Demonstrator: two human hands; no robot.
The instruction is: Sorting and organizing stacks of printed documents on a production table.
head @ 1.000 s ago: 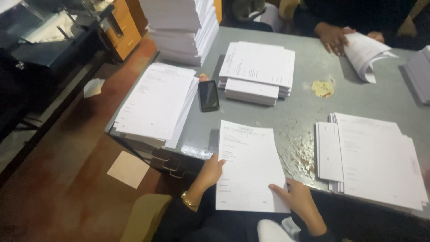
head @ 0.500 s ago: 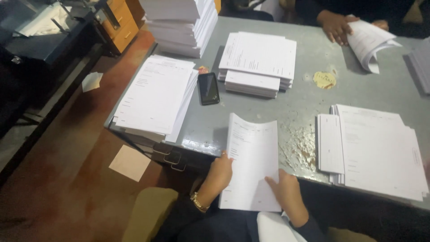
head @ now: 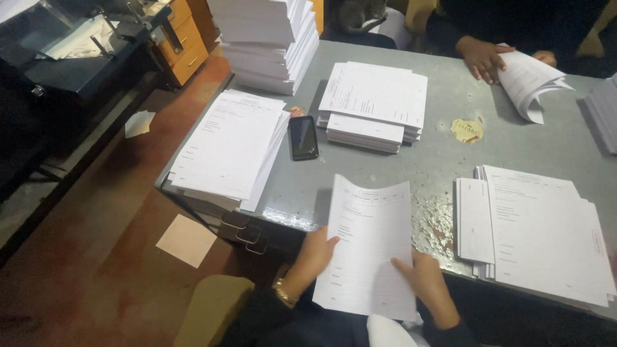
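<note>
The left hand [head: 315, 254] grips the left edge of a thin sheaf of printed sheets [head: 373, 247], thumb on top and fingers curled underneath, with a gold-coloured watch [head: 281, 294] on the wrist. The right hand [head: 427, 283] lies flatter on the lower right part of the same sheaf, fingers spread across the face of the paper and pressing on it; how far it closes around the edge cannot be told. The sheaf is held between the two hands, lifted and tilted over the near edge of the grey bench [head: 443, 160], its top edge curling up.

Just right of the right hand lies a broad stack of forms [head: 546, 238]. Beyond the left hand, further out on the bench, rests a black phone [head: 303, 137], and to the left of that another pile of forms [head: 228, 148] overhanging the bench edge. Ahead of both hands sits a middle stack [head: 376, 103], and behind it a tall ream pile [head: 267, 38]. At the far side another person's hand [head: 482, 58] bends a bundle of papers [head: 530, 77].
</note>
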